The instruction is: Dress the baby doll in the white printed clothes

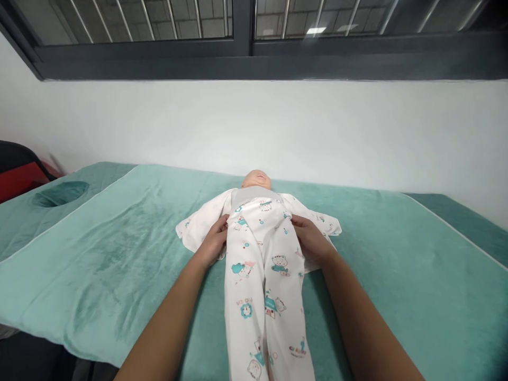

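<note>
A baby doll lies on its back on a teal towel, head toward the wall. It wears white printed trousers and a white top spread open beneath it. My left hand rests on the doll's left hip side, fingers curled against the trousers' edge. On the opposite side, my right hand presses the trousers, fingers bent onto the cloth.
The towel covers a padded teal table with a face hole at the far left. A white wall and a dark window frame stand behind. A red and black object sits at the left edge.
</note>
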Motion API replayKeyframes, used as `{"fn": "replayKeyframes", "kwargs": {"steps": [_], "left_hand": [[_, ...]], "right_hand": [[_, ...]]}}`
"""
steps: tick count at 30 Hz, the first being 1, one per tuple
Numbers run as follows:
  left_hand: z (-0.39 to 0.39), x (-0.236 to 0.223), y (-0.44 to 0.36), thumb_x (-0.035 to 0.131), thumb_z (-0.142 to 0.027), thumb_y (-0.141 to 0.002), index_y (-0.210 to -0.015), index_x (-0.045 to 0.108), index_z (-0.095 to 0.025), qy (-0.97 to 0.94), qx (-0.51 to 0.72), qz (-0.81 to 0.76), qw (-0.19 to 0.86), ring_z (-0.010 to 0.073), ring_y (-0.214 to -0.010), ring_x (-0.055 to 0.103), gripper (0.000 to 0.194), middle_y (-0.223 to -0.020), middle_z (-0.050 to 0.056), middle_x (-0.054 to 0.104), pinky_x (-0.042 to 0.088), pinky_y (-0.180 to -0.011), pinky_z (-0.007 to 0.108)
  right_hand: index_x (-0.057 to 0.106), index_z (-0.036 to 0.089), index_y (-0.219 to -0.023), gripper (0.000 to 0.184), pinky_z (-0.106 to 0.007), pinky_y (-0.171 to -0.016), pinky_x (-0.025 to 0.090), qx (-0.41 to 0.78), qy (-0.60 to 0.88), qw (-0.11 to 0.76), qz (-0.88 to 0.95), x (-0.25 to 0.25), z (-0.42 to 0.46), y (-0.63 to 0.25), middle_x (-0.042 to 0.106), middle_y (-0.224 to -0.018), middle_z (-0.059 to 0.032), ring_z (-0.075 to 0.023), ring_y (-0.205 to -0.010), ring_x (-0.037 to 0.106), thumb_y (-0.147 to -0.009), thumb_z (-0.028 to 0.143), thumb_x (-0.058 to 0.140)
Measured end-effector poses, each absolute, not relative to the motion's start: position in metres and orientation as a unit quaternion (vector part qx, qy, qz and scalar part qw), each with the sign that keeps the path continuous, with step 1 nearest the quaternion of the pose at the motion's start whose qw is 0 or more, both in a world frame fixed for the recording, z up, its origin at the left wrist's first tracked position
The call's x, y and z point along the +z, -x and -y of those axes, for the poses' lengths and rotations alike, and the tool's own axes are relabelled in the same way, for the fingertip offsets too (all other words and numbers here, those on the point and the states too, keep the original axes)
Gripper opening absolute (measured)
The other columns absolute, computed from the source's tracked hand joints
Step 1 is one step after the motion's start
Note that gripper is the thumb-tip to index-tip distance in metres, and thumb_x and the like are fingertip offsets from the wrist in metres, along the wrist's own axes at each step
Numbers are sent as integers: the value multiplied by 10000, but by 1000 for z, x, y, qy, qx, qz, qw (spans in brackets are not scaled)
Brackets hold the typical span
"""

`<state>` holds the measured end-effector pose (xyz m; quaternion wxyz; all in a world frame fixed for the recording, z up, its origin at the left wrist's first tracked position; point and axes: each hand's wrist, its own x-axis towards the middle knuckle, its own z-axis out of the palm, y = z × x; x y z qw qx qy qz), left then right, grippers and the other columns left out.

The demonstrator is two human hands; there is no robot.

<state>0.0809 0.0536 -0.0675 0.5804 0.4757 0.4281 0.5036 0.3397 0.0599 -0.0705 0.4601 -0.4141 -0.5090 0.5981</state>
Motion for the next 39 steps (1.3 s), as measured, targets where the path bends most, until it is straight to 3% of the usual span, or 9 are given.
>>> {"fn": "replayKeyframes", "kwargs": {"steps": [5,13,17,20,23,29,33,37,39], "left_hand": [[-60,-81,-76,659,-288,-738,-823,667,-159,-466,555,-393,566,173,-771,577,155,-809,15,655,442,-684,269],[-62,-79,-78,620,-444,-851,-772,618,-181,-485,569,-461,478,132,-682,479,275,-718,-17,550,380,-639,237],[-69,-80,-76,628,-329,-852,-872,663,-213,-578,562,-458,374,162,-857,546,123,-887,9,602,421,-799,253],[-73,-78,-73,643,-271,-835,-1017,697,-244,-632,554,-423,340,194,-1078,555,192,-1126,46,602,418,-939,286],[-74,-73,-68,652,-280,-834,-1059,706,-245,-660,519,-418,347,217,-1117,566,234,-1181,65,614,445,-935,313],[-73,-63,-66,675,-257,-810,-1042,736,-249,-694,481,-445,298,226,-966,618,240,-1072,55,701,448,-886,324],[-82,-64,-70,632,-277,-846,-996,740,-263,-701,485,-456,257,234,-949,618,185,-1019,33,727,415,-887,317],[-99,-58,-71,586,-327,-881,-829,698,-239,-717,450,-471,247,218,-783,587,152,-836,25,707,383,-745,292],[-107,-55,-71,546,-340,-902,-770,643,-229,-713,437,-487,251,201,-686,536,198,-719,11,649,345,-669,285]], "right_hand": [[655,239,-935,158,-300,-723,472,469,464,506,556,-72,-62,-342,682,-878,-6,-176,-811,614,-800,321,653],[654,279,-975,159,-392,-929,425,188,482,515,683,-69,-64,-325,645,-1055,-55,-241,-1019,569,-906,301,514],[664,286,-965,191,-383,-900,412,183,504,479,695,-63,-78,-325,682,-1045,-39,-249,-993,591,-931,373,498],[642,261,-840,238,-352,-743,389,161,569,410,694,-59,-97,-327,671,-803,-31,-232,-772,576,-921,427,493],[592,242,-755,268,-322,-667,348,165,610,402,663,-58,-115,-325,624,-700,-27,-212,-693,530,-906,438,488],[576,242,-765,273,-311,-660,360,207,610,433,630,-70,-118,-315,611,-708,-7,-192,-699,521,-894,470,496],[589,244,-783,220,-315,-747,412,280,511,487,651,-69,-110,-314,619,-834,-9,-188,-792,544,-857,451,577],[545,228,-724,213,-333,-919,395,278,433,498,698,-58,-110,-313,623,-1085,-35,-208,-1042,551,-848,391,602],[531,227,-737,215,-339,-897,399,287,457,468,700,-52,-115,-312,645,-1071,-23,-201,-1002,565,-872,392,562]]}}
